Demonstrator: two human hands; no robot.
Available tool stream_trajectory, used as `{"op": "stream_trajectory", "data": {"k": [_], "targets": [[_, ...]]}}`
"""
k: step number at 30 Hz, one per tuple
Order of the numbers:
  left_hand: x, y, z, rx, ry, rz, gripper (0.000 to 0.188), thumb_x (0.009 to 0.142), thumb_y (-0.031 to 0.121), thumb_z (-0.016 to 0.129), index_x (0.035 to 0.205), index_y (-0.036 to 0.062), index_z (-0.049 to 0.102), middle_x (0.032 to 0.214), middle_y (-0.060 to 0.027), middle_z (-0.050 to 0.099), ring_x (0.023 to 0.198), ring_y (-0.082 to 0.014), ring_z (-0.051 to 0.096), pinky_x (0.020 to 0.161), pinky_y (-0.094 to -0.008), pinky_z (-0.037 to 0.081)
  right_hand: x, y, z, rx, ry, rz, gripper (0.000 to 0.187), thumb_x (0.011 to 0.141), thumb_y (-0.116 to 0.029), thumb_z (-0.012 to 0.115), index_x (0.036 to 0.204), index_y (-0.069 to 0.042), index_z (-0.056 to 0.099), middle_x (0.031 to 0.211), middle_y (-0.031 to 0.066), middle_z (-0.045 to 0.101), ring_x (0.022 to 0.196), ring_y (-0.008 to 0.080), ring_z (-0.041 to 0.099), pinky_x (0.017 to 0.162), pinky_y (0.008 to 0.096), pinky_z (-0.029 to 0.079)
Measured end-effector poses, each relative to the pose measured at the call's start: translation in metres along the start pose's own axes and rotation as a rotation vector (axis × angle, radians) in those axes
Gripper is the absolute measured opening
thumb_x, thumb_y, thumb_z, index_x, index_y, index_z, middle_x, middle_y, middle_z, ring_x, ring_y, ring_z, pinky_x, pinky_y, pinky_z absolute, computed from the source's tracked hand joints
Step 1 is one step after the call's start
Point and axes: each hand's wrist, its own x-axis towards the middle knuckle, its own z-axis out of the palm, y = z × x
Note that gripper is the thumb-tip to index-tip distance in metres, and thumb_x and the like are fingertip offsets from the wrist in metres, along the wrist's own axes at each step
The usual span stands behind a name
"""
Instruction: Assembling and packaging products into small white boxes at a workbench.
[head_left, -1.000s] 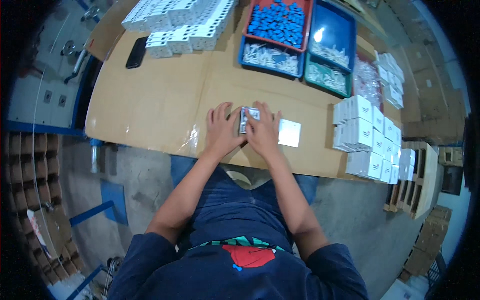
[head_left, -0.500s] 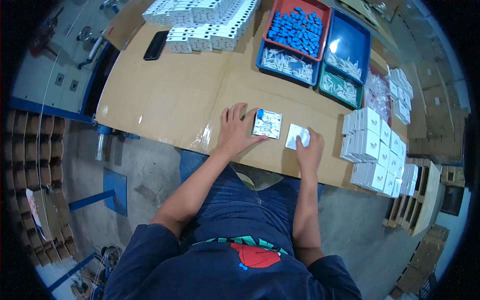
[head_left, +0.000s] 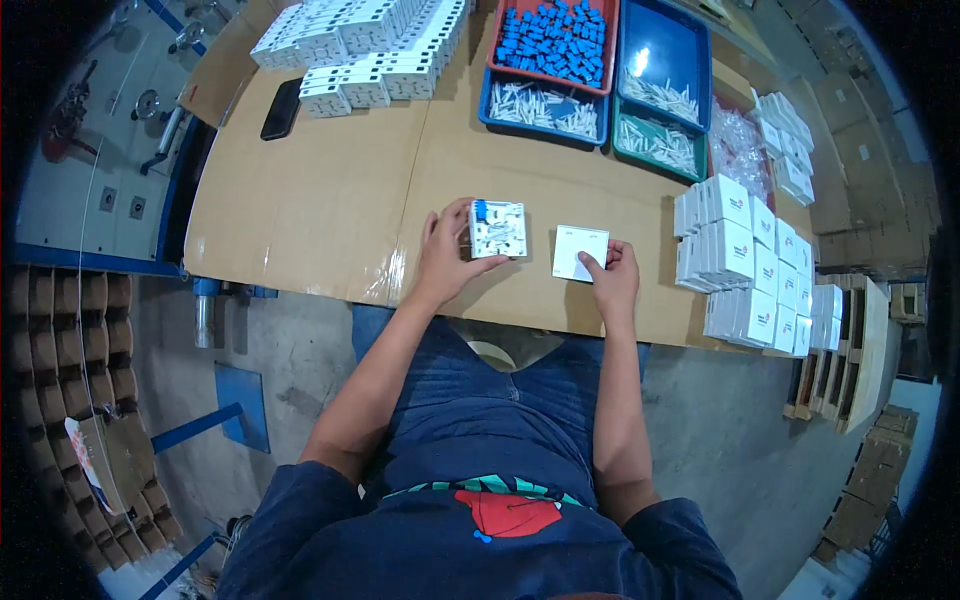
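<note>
My left hand (head_left: 447,252) grips a square white box base (head_left: 498,230) by its left side and lower edge. The base faces up, showing a blue piece in its top left corner and small white parts inside. To its right, my right hand (head_left: 614,282) pinches a flat white square cover (head_left: 580,250) at its lower right corner, thumb on top. A short gap separates the base and the cover, both over the cardboard-covered table (head_left: 330,215).
Across the table stand a red tray (head_left: 494,60) of blue pieces, a blue tray (head_left: 545,138) and a green tray (head_left: 655,162) of white plugs. White units (head_left: 345,92) are stacked far left beside a black phone (head_left: 281,110). White boxes (head_left: 735,250) are piled at right.
My left hand has closed on the base and seems to have raised it slightly. The cover, flat near the table before, is now lifted and turned squarely in my right hand.
</note>
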Motion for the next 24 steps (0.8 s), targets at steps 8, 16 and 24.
{"op": "stream_trajectory", "data": {"k": [8,16,24], "targets": [[-0.022,0.029,0.001,-1.076,0.182,-0.484,0.063,0.096,0.008,0.066,0.148,0.0095,0.030,0.130,-0.0138,0.061,0.116,-0.0257,0.065,0.096,-0.0415,0.058,-0.010,-0.008,-0.007,0.851,-0.149,0.114,0.026,0.090,-0.003,0.073,0.114,0.003,0.064,0.110,0.0099,0.070,0.099,0.0149,0.066,0.088,0.0273,0.052],[-0.023,0.058,-0.004,-1.013,0.043,-0.616,0.033,0.104,0.028,0.055,0.127,0.0049,0.057,0.114,-0.0108,0.070,0.097,-0.0209,0.072,0.078,-0.0381,0.063,-0.024,-0.030,-0.010,1.088,-0.237,0.207,0.028,0.093,-0.009,0.071,0.118,0.001,0.063,0.109,0.0096,0.070,0.100,0.0188,0.068,0.092,0.0317,0.054],[-0.026,0.090,0.003,-1.064,0.010,-0.597,0.041,0.105,0.036,0.050,0.133,0.0061,0.053,0.119,-0.0123,0.069,0.100,-0.0228,0.072,0.079,-0.0404,0.064,-0.027,-0.036,-0.015,1.512,-0.402,0.288,0.047,0.101,-0.023,0.057,0.142,0.000,0.047,0.136,0.0203,0.058,0.130,0.0392,0.055,0.106,0.0475,0.050]]}}
